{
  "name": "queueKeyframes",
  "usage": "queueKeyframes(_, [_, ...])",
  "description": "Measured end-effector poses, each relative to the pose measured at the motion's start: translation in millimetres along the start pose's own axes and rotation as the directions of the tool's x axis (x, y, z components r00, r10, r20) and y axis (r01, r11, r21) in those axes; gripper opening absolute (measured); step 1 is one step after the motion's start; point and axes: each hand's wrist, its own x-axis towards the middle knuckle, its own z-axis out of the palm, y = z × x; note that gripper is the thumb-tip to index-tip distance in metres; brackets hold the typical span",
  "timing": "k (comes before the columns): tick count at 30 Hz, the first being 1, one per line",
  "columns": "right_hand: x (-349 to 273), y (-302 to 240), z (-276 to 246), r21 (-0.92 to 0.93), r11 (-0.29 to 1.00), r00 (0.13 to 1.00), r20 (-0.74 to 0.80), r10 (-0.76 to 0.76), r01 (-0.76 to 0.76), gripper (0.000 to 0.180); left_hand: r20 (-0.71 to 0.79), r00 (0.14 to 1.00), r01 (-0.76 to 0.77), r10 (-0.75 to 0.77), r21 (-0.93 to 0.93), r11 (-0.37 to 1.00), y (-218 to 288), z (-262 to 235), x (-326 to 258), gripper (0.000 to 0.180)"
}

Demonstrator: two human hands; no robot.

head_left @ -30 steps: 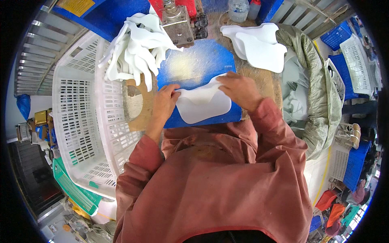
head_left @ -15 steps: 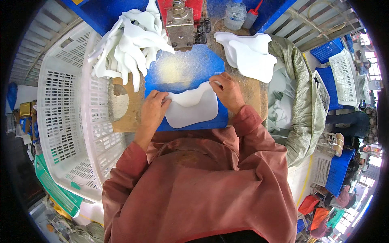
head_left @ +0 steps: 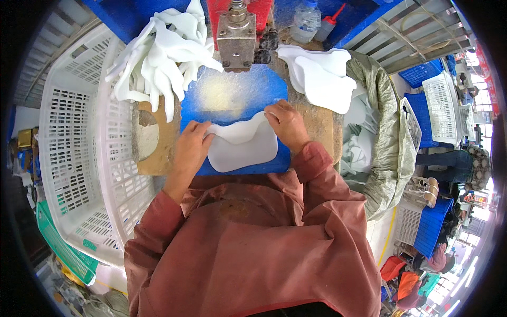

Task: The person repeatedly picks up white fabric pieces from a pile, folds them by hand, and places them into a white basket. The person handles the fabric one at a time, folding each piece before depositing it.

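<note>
Both hands (head_left: 193,150) (head_left: 285,122) pinch the white sheet (head_left: 242,149), long axis left-right.

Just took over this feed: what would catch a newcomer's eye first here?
First, the white sheet on the blue board at centre, pinched by the left hand and right hand at its two top corners. Just beyond it stands a grey metal press head. A heap of white offcuts spills over the white crate on the left, and a stack of white sheets lies to the right.
</note>
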Motion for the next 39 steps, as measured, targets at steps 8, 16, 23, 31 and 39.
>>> queueKeyframes(8, [-1,-1,3,-0.094,0.996,1.0,0.02,-0.007,0.009,0.011,-0.049,0.966,-0.256,0.254,-0.041,0.966,71,54,27,0.033])
queueKeyframes(16, [-15,-11,-11,0.069,0.98,0.972,-0.131,0.193,-0.185,0.013,0.028,1.0,-0.013,0.014,-0.025,1.0,70,84,39,0.026])
queueKeyframes(23, [-19,4,-11,0.286,0.905,0.93,-0.098,0.354,-0.314,0.014,0.04,0.998,0.055,-0.056,0.011,0.998,77,85,41,0.024])
queueKeyframes(31, [-16,4,-13,0.263,0.889,0.912,-0.066,0.405,-0.375,0.013,0.024,0.999,0.044,-0.044,-0.026,0.999,74,87,40,0.021])
queueKeyframes(39, [-12,13,-7,0.127,0.949,0.944,-0.129,0.304,-0.288,0.011,0.007,0.999,0.036,-0.036,-0.044,0.998,72,87,40,0.02])
